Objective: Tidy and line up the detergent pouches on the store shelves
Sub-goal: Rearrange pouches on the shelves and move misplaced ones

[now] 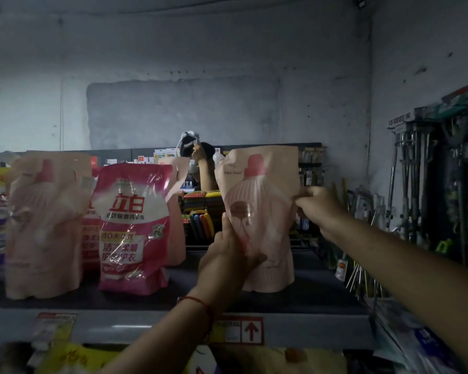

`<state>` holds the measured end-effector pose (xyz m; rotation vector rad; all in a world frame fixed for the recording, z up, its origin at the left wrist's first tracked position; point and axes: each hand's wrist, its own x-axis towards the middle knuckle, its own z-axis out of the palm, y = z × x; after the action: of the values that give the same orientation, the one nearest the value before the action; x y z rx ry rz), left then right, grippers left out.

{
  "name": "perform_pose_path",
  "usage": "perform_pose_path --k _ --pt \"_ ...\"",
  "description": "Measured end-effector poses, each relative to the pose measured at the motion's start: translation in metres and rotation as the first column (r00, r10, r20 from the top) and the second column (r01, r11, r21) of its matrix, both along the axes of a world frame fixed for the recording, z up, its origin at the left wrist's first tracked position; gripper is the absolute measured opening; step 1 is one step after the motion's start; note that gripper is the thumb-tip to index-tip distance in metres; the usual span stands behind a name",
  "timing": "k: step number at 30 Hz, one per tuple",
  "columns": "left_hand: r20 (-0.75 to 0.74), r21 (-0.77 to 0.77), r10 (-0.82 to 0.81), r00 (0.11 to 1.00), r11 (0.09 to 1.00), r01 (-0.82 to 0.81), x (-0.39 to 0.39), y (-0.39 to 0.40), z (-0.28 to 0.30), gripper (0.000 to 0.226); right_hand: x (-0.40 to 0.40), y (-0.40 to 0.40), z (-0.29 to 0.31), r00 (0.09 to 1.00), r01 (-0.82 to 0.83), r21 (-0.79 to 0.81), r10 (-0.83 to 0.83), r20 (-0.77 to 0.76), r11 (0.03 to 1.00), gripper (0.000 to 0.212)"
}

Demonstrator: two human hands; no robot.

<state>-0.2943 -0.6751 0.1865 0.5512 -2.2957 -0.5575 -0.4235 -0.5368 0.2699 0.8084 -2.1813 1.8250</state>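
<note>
Standing nearly placed, the pale pink pouch (262, 211) is gripped low by the left hand (227, 260) and pinched at its edge by the right hand (318, 205), while the magenta pouch (134, 228) and others leftward look unaligned.

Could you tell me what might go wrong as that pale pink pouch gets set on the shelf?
The pale pink pouch, gripped by the left hand and pinched by the right hand, looks limp and could slump once released. It also stands apart from the bright pink pouch, so the row may stay gappy.
</note>
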Motion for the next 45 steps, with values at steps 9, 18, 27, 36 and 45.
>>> perform_pose_path --k 9,18,27,36,45 --pt "0.089 -0.445 0.120 0.989 0.893 -0.069 0.055 0.007 -0.009 0.083 0.051 0.040 -0.029 0.907 0.173 0.496 0.058 -0.417 0.851 0.065" --pt "0.036 -0.512 0.031 0.999 0.859 -0.008 0.124 0.023 -0.119 0.066 0.138 0.070 -0.158 0.758 0.044 0.669 0.412 -0.506 0.742 0.066" --pt "0.383 -0.327 0.157 0.911 0.945 -0.025 0.165 0.051 -0.215 0.070 0.152 0.069 -0.248 0.843 -0.128 0.763 0.476 -0.253 0.633 0.064" --pt "0.459 -0.192 0.153 0.875 0.979 -0.071 0.162 0.068 -0.247 0.082 0.146 0.059 -0.305 0.852 -0.275 0.738 0.512 -0.110 0.616 0.072" --pt "0.553 -0.171 0.174 0.815 0.981 -0.093 0.147 0.072 -0.261 0.077 0.129 0.004 -0.329 0.923 -0.225 0.814 0.385 0.002 0.535 0.069"
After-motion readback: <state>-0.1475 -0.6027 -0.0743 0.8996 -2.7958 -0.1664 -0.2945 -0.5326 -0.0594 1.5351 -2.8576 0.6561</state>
